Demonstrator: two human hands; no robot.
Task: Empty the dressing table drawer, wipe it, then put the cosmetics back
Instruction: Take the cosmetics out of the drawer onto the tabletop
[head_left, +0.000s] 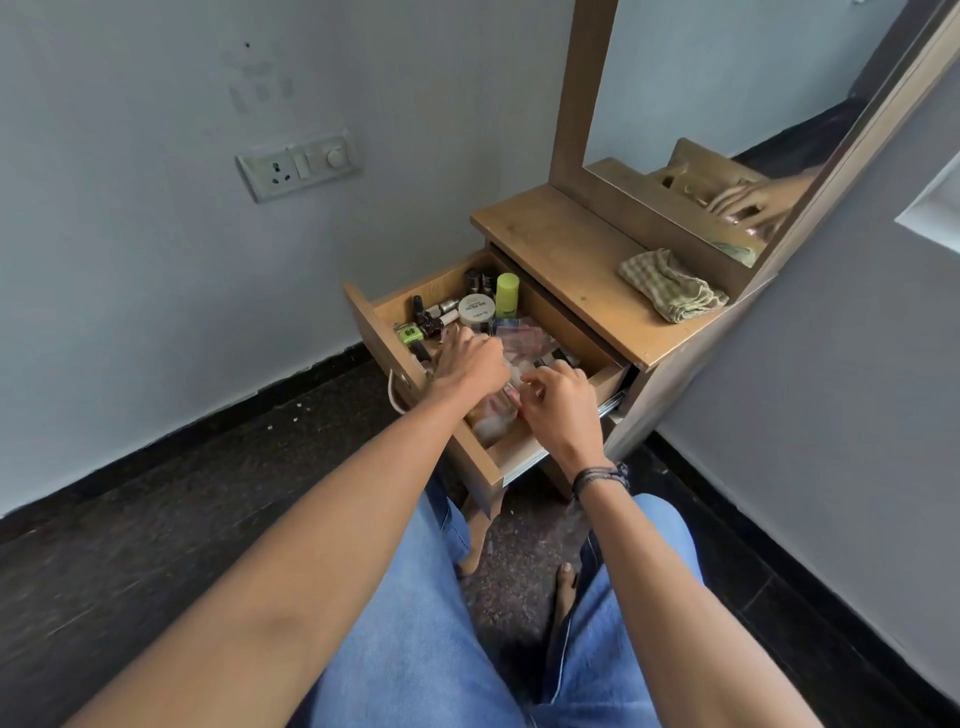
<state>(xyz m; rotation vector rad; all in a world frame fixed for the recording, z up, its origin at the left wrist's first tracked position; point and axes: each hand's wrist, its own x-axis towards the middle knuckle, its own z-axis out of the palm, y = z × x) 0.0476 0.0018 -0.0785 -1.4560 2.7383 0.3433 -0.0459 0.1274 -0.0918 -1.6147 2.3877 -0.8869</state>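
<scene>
Clearly the emptying has barely begun, and the main risk lies in the crowding. The open wooden drawer (480, 467) of the small wooden dressing desk (561, 249) is pulled well out on its runner and is packed with cosmetics. Both hands reach down into it.

The left hand (470, 358) hangs just beside the small dark nail-polish bottles (431, 317). Its fingers curl downward, hidden behind the back of the hand, so I cannot tell whether they hold anything. The right hand (558, 402) hovers over the crumpled clear plastic packets (493, 410) on the person's near side, thumb and forefinger drawn close together. Whether they pinch a packet I cannot tell.

A careless lift could topple the upright bottles, the white round jar (475, 307) or the lime-yellow tube (507, 295), and a bottle dropped to the dark floor could crack. The slippery packets may slide from a loose pinch. Leaning on the extended drawer could strain its runner.

The green-and-cream checked cloth (672, 286) lies bunched on the desk top, well apart from the drawer.
</scene>
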